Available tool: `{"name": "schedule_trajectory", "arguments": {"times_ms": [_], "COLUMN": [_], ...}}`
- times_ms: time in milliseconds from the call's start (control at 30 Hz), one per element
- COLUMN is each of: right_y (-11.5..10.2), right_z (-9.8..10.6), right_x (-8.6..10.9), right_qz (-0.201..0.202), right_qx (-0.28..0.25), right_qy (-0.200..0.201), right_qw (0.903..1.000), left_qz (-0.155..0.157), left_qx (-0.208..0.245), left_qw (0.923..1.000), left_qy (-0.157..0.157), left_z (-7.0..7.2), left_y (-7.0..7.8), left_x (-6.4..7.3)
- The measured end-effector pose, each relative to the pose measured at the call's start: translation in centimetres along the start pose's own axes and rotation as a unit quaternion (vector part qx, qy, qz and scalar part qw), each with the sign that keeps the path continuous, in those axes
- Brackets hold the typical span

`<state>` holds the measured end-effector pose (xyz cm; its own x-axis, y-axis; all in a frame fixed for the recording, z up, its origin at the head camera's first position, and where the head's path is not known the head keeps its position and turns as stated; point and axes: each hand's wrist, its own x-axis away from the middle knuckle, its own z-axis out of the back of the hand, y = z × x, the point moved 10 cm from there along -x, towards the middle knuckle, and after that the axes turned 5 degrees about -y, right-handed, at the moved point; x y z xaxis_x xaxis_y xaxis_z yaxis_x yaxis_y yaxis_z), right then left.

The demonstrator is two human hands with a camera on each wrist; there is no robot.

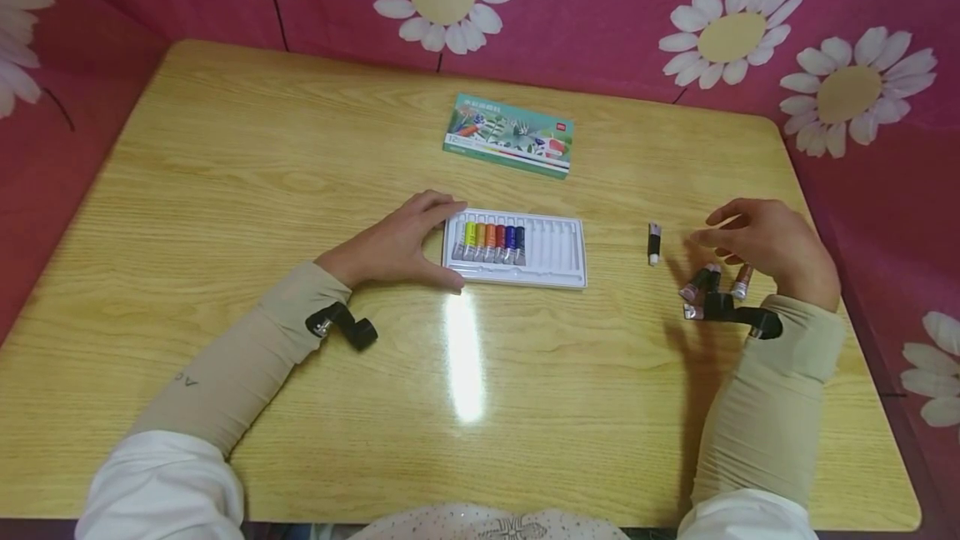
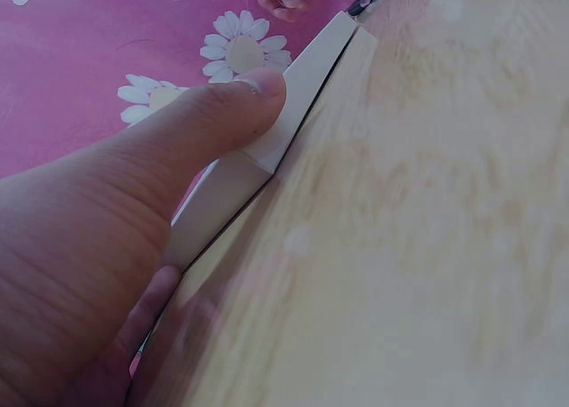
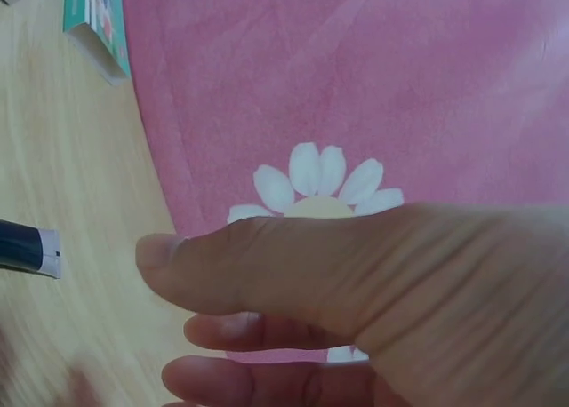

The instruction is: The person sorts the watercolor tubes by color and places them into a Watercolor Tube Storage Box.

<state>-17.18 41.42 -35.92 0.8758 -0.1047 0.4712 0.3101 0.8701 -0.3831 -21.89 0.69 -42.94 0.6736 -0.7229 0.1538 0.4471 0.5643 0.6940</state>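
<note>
A white plastic tray [image 1: 517, 276] lies on the table with several colored paint tubes [image 1: 491, 242] lined up in its left slots; the right slots are bare. My left hand [image 1: 397, 244] grips the tray's left end, thumb at the front edge and fingers at the back. The left wrist view shows the thumb [image 2: 240, 109] against the tray's side wall. Over the right side of the table, my right hand [image 1: 776, 244] hovers with loosely bent fingers and nothing between them. Below it lie a brown paint tube [image 1: 741, 282] and several dark tubes [image 1: 697, 282], partly hidden by the wrist camera.
A single black paint tube [image 1: 654, 245] with a white cap lies between the tray and my right hand. Behind the tray sits a green illustrated paint box [image 1: 510, 136]. A pink cloth with white daisies [image 1: 585, 15] hangs along the table's back and sides.
</note>
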Motion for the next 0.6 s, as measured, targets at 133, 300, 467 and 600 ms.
{"name": "schedule_trajectory", "arguments": {"times_ms": [133,300,467,600], "right_y": [0.2,0.6,1.4,2.3], "right_z": [-0.5,-0.8,-1.3,-1.7], "right_x": [-0.3,-0.6,-1.2,-1.3], "right_qz": [-0.004,-0.011,-0.024,-0.048], "right_qx": [-0.008,0.003,0.024,0.027], "right_qy": [-0.022,-0.039,-0.058,-0.080], "right_qw": [0.9997,0.9992,0.9977,0.9953], "left_qz": [0.003,0.007,0.006,0.001], "left_qx": [0.001,0.000,-0.002,-0.002], "left_qw": [1.0000,1.0000,1.0000,1.0000], "left_qy": [-0.001,-0.003,-0.003,-0.003], "left_z": [0.0,-0.1,0.0,0.0], "left_y": [0.0,-0.1,-0.1,0.0], "left_x": [0.0,0.0,0.0,0.0]}}
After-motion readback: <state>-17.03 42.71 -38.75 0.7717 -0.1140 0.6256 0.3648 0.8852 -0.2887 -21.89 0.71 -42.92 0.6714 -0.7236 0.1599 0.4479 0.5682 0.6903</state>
